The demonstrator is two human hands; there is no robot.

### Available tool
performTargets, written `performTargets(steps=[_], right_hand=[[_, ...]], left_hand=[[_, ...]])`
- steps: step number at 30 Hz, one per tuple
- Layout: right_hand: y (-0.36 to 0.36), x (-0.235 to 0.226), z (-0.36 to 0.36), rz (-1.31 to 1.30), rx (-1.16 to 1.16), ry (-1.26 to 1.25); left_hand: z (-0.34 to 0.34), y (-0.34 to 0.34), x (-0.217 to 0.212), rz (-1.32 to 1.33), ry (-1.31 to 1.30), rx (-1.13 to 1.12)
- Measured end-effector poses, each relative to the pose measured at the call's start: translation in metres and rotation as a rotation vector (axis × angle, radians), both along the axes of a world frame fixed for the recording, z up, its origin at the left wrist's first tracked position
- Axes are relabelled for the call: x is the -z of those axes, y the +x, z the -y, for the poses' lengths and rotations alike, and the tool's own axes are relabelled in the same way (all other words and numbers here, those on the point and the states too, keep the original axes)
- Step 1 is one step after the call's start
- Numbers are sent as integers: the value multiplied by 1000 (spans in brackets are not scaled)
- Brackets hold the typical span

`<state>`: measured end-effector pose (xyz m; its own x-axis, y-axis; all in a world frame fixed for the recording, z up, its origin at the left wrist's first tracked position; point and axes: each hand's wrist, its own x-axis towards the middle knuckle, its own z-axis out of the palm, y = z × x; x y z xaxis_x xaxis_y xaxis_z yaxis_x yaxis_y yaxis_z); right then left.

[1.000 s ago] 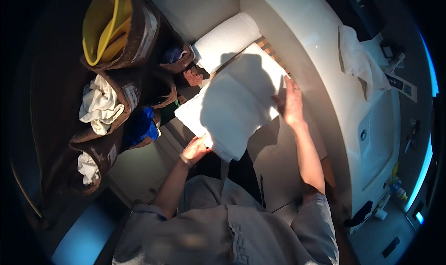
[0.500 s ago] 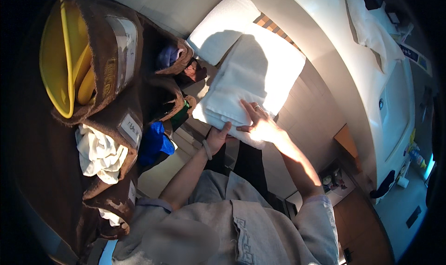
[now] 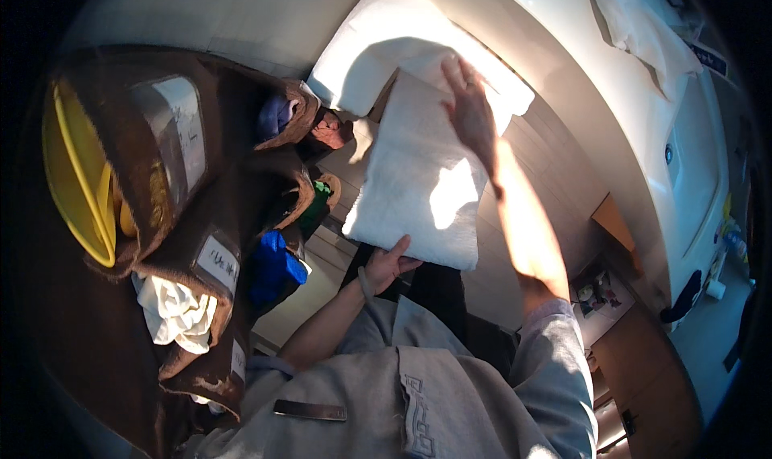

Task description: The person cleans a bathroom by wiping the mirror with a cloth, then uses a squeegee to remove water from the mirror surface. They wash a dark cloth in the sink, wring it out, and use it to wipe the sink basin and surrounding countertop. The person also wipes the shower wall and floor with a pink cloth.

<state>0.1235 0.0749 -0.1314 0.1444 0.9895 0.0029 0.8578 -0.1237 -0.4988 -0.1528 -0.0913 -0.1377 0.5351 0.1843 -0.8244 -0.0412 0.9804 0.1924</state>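
The person holds a folded white towel (image 3: 418, 185) out in front of the body, above the pale plank floor (image 3: 555, 161) beside a white bathtub (image 3: 635, 113). The left hand (image 3: 388, 264) is under the towel's near edge, its fingers curled up against the cloth and pinching it. The right hand (image 3: 470, 109) lies flat and open on the towel's far end, fingers spread, pressing down rather than gripping. A second ago the towel hung loosely between the two hands as a broader, unevenly draped sheet, and the right hand was at its right-hand edge; half a second ago that hand was down on the near part of the cloth. Now it has slid to the far end, and the towel reads as a neater, narrower rectangle, so a fold seems to have been laid and smoothed. Past the towel's far end another white towel or mat (image 3: 378, 57) hangs over the tub's rim. To the left stands a brown cloth caddy (image 3: 201, 218) with pockets, one holding a yellow thing (image 3: 76, 185), others a white rag (image 3: 177, 314) and blue cloths (image 3: 273, 266).
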Motion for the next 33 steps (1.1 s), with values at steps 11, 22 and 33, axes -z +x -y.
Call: performTargets(steps=[11,22,33], right_hand=[[-41,15,189,-417,-274,-510],[9,42,115,-667,22,-717],[-76,73,141,321,-37,-182]], left_hand=[[-44,-50,42,-59,396,551],[-156,21,81,-239,740,407],[-174,35,118,-387,523,315]])
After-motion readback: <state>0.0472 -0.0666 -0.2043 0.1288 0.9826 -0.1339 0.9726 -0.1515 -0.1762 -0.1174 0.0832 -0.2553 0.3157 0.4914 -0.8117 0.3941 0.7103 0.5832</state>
